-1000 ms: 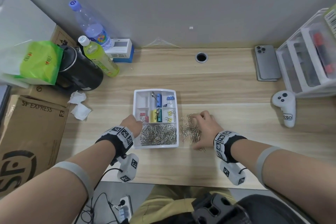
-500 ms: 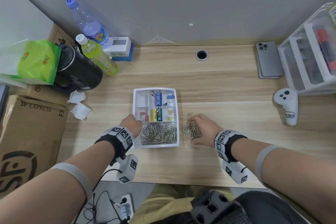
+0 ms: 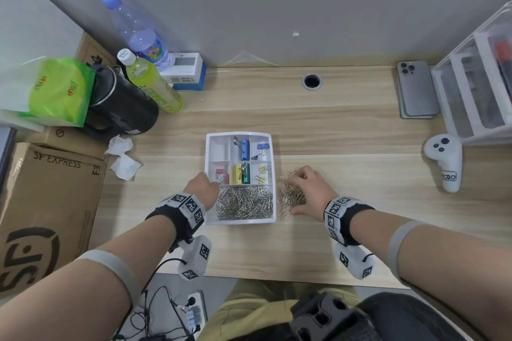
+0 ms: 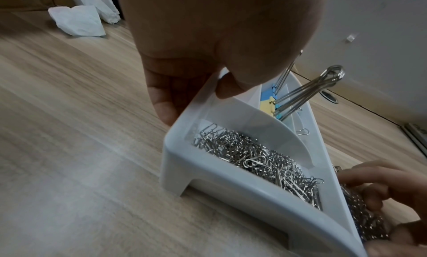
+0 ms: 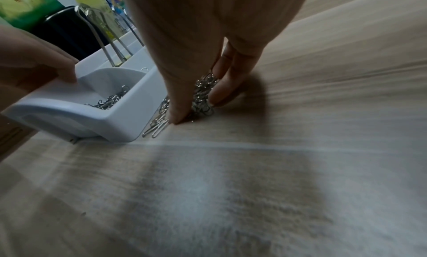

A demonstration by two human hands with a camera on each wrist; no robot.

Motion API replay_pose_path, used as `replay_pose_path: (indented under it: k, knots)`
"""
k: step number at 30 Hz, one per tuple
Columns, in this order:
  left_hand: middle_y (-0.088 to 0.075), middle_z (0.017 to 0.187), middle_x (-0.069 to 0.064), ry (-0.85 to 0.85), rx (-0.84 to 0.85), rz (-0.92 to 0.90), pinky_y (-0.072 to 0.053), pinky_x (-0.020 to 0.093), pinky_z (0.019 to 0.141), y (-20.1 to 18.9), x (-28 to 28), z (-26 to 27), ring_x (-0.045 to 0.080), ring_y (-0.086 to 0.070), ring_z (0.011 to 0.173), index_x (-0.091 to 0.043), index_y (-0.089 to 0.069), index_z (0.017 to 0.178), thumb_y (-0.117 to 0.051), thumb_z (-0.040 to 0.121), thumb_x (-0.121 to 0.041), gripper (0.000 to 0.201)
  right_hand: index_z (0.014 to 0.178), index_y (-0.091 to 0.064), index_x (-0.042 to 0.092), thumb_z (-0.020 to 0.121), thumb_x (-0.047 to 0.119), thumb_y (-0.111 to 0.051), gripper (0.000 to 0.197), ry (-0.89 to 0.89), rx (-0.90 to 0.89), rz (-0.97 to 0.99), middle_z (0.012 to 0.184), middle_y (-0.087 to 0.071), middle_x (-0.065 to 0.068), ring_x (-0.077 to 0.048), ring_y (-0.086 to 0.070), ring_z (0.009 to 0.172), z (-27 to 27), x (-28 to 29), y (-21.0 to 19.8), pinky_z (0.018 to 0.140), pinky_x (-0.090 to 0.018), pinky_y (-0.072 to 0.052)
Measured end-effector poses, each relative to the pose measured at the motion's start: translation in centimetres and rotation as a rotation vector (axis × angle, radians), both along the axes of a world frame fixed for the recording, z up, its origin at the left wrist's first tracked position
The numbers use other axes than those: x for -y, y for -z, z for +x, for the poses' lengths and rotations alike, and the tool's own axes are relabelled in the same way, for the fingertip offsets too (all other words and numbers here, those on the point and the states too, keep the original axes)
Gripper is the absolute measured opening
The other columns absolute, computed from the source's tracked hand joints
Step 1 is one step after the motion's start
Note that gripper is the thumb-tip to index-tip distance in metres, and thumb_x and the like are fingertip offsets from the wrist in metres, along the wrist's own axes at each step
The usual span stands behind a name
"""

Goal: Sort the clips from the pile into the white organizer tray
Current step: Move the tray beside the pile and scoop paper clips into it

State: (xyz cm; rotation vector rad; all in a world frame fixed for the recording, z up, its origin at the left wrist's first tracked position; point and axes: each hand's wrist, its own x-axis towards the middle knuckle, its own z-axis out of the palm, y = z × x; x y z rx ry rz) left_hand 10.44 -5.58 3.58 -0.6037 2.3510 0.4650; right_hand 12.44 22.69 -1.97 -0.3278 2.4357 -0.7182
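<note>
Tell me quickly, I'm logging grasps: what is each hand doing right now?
Left hand: grips the left rim of the white plastic organizer tray.
Right hand: fingers curled around a bunch from the pile of silver wire paper clips on the desk.

Light wood desk (image 3: 332, 130). White organizer tray (image 3: 208, 163) near centre; loose paper clip pile (image 3: 289, 195) touching its right side. Far left: black kettle (image 3: 122, 108), two bottles (image 3: 151, 83), crumpled tissues (image 3: 122, 158). Far right: phone (image 3: 415, 88), white drawer unit (image 3: 471, 97), white controller (image 3: 446, 163).
</note>
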Motion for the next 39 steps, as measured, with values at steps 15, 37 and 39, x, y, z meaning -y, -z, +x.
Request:
replay_pose_path:
  k: [15, 37, 39]
  knots:
    - [-0.051, 0.09, 0.007, 0.028, -0.041, 0.014, -0.034, 0.029, 0.055, 0.3, -0.5, 0.2, 0.017, -0.049, 0.07, -0.001, -0.047, 0.108, -0.039, 0.099, -0.024, 0.026, 0.127, -0.054, 0.028, 0.083, 0.033, -0.07, 0.047, -0.008, -0.053, 0.057, 0.128, -0.041, 0.0, -0.022, -0.037, 0.116, 0.5, 1.8, -0.4, 0.102, -0.039, -0.042]
    - [-0.05, 0.082, 0.004, 0.005, 0.007, 0.094, -0.047, 0.032, 0.061, 0.2, -0.2, 0.0, 0.02, -0.055, 0.07, -0.006, -0.043, 0.102, -0.04, 0.098, -0.024, 0.019, 0.086, -0.074, 0.02, 0.081, 0.011, -0.068, 0.012, 0.06, 0.069, -0.091, 0.098, -0.071, 0.004, -0.013, -0.063, 0.091, -1.4, 0.7, -1.8, 0.089, -0.026, -0.05]
    - [-0.051, 0.084, 0.005, -0.009, 0.024, 0.103, -0.048, 0.032, 0.062, 0.0, -0.3, -0.1, 0.02, -0.055, 0.071, -0.006, -0.042, 0.104, -0.04, 0.098, -0.023, 0.019, 0.087, -0.075, 0.019, 0.08, 0.013, -0.069, 0.011, 0.055, 0.088, -0.106, 0.096, -0.071, 0.005, -0.012, -0.063, 0.089, -1.8, 0.7, -2.7, 0.087, -0.024, -0.05]
